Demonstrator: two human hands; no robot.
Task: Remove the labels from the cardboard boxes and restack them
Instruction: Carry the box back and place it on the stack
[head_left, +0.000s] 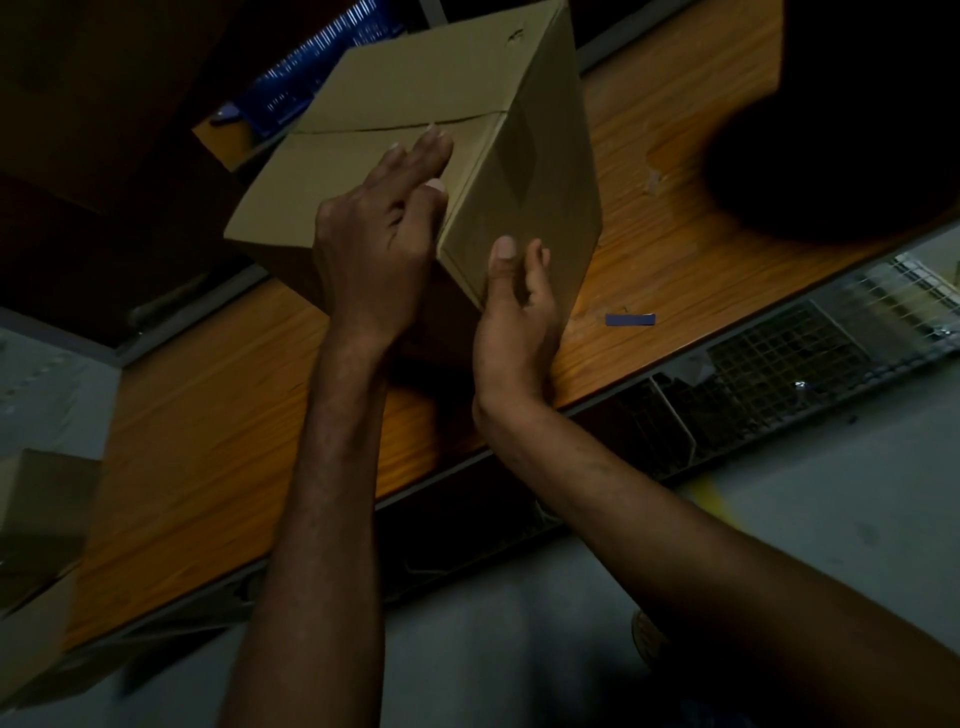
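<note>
A plain brown cardboard box (395, 104) stands tilted on the wooden table (208, 426), its flaps closed. My left hand (374, 244) rests on the top face near the near corner, fingers straight and thumb tucked by the edge. My right hand (519, 322) cups the near lower corner, thumb pressed flat on the side face. On that side face a darker rectangular patch (519, 161) shows. No label is visible on the faces I see. A small blue strip (630, 319) lies on the table to the right of the box.
More cardboard boxes (36, 519) sit at the left edge, off the table. A blue crate (306, 78) stands behind the box. A wire mesh rack (789, 358) runs under the table's right side. A large dark object (857, 130) fills the upper right. Grey floor lies below.
</note>
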